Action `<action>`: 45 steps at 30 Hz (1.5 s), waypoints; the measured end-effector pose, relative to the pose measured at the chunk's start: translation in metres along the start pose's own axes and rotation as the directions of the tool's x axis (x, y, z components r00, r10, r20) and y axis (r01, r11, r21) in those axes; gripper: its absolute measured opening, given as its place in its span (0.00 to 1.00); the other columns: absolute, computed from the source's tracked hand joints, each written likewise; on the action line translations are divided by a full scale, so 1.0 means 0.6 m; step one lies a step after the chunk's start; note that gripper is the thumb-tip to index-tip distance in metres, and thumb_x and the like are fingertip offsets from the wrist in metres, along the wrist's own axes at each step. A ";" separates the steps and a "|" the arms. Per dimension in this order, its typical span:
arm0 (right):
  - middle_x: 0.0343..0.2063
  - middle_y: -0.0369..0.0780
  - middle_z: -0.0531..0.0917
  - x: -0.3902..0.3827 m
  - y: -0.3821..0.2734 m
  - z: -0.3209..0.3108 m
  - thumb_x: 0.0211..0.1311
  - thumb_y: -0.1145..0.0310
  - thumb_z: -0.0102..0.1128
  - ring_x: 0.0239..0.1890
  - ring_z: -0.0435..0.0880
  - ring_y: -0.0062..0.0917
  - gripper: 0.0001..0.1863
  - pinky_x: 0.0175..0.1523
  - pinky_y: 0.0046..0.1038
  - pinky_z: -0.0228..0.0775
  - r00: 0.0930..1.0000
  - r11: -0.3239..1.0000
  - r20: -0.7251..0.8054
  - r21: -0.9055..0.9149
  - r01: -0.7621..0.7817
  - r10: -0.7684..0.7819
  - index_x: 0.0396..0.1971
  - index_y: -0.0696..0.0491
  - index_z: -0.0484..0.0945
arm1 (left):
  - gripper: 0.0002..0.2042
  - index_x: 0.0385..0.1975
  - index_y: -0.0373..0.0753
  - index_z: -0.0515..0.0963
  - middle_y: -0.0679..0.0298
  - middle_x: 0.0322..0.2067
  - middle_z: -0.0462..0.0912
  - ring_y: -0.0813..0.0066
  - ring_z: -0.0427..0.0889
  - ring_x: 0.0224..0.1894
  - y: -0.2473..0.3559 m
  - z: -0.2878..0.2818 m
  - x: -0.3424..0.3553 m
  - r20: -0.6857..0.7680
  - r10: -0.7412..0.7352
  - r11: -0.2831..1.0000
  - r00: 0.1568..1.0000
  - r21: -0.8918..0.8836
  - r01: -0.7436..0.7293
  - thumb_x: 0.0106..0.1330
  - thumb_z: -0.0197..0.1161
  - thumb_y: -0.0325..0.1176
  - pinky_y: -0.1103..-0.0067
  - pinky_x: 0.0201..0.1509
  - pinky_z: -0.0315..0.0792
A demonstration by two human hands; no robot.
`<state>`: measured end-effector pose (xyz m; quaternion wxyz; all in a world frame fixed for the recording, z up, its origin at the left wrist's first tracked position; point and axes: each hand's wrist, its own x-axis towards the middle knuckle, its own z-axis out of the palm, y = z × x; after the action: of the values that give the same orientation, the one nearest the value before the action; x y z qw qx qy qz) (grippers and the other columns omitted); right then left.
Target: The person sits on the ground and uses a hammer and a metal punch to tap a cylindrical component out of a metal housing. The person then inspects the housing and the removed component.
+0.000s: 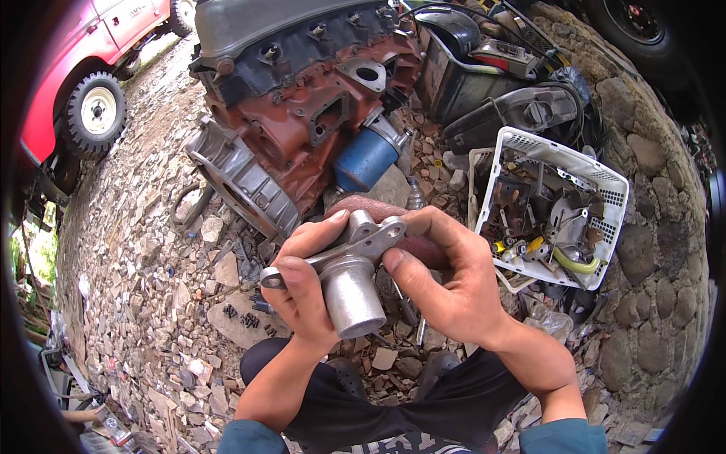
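Both hands hold a grey metal casting [355, 295] above the ground, in front of my knees. Its smooth round barrel points down, and a flange with bolt holes runs across its upper end. My left hand [302, 291] grips the flange's left arm, where a holed lug sticks out between the fingers. The thumb and fingers of my right hand [450, 272] close on the flange's right end, by its small holes. Behind the casting, partly covered by my hands, is a reddish-brown rounded thing [367, 204] whose kind I cannot tell.
A red-brown engine block [295, 144] with a blue oil filter [368, 159] stands ahead. To the right are a white plastic basket [556, 144] of metal parts, a black bin [450, 91] and a stone wall [650, 257]. Small dark bolts [249, 321] lie on a flat stone. A red vehicle [64, 83] stands far left.
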<state>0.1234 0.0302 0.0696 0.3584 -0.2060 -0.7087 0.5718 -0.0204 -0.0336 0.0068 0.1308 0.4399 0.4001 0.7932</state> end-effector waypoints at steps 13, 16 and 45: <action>0.34 0.45 0.86 0.010 0.014 -0.006 0.61 0.74 0.61 0.35 0.85 0.17 0.11 0.41 0.26 0.78 0.996 0.999 -0.080 -0.036 -0.037 0.034 0.40 0.64 0.76 | 0.27 0.49 0.27 0.78 0.52 0.44 0.83 0.71 0.82 0.44 -0.003 0.011 0.010 0.096 -0.075 0.997 0.993 0.022 0.073 0.77 0.45 0.50 0.75 0.49 0.75; 0.32 0.44 0.86 0.013 0.016 -0.024 0.59 0.73 0.63 0.33 0.85 0.17 0.11 0.39 0.26 0.78 0.994 0.986 -0.043 -0.132 -0.103 0.098 0.38 0.63 0.77 | 0.27 0.48 0.29 0.79 0.54 0.42 0.84 0.74 0.82 0.43 0.005 0.015 0.019 0.148 -0.125 0.992 0.981 0.022 0.123 0.76 0.49 0.51 0.78 0.46 0.74; 0.34 0.49 0.85 0.004 0.015 -0.037 0.56 0.77 0.58 0.35 0.89 0.32 0.13 0.42 0.29 0.81 0.994 0.947 0.001 -0.302 0.108 -0.113 0.42 0.65 0.77 | 0.35 0.51 0.28 0.72 0.50 0.45 0.82 0.65 0.83 0.46 0.023 0.021 0.029 0.105 -0.475 0.871 0.873 -0.081 0.484 0.75 0.39 0.61 0.72 0.53 0.77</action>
<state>0.1372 0.0491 0.0636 0.3600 -0.2229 -0.7951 0.4342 -0.0182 -0.0259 0.0314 0.3627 0.3513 0.4489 0.7372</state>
